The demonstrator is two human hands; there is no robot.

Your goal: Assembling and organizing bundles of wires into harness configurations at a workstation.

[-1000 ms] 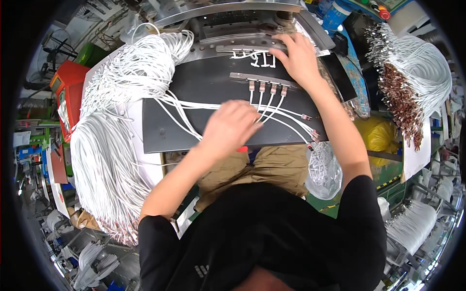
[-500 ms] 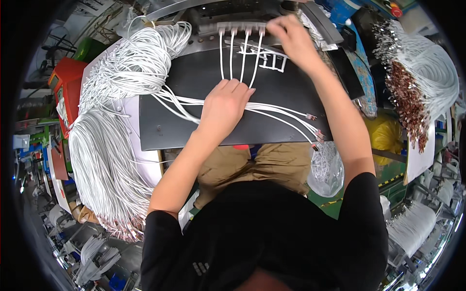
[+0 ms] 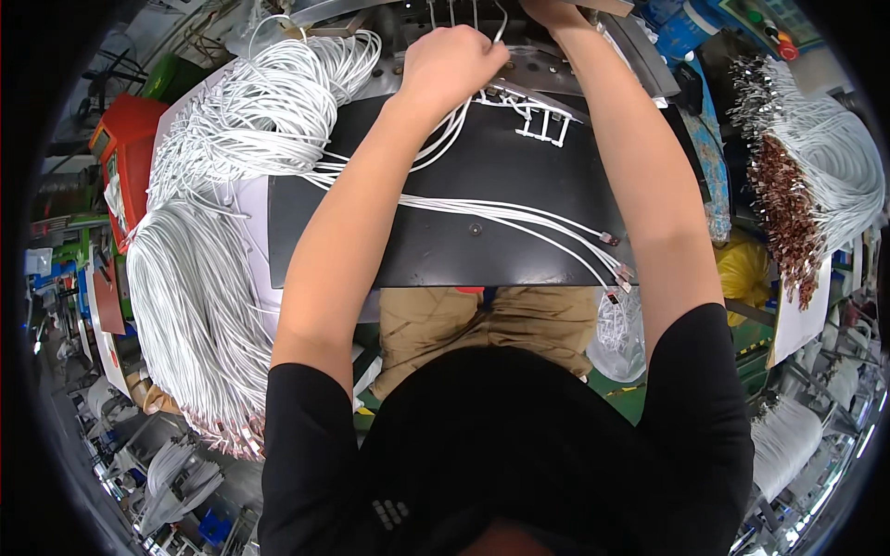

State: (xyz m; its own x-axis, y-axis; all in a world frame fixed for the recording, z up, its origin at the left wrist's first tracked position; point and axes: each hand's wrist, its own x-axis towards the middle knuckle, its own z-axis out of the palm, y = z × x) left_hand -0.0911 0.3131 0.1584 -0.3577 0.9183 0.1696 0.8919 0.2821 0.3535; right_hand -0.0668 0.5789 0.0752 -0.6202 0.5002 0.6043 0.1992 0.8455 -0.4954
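My left hand (image 3: 452,63) is closed around several white cables (image 3: 432,13) at the far side, beyond the black work surface (image 3: 445,259). Their upper ends run up out of the picture, and the slack trails back below my wrist. Close to the top edge, my right hand (image 3: 549,11) is mostly cut off, so its fingers are hidden. A white plastic ladder-shaped frame (image 3: 547,127) lies at the far edge of the black surface. Nearer me, loose white cables (image 3: 514,215) stretch across it, their small connectors at the right.
Big bundles of white cable (image 3: 199,315) are heaped on the left, beside a red machine (image 3: 120,148). On the right hang more bundled cables (image 3: 825,139) with coppery ends. A clear bag (image 3: 621,338) of small white pieces is below the surface's right front corner.
Both hands have moved away from me, toward the far side. The cables in my left hand and the connector row on them went along; that row is now out of the picture.
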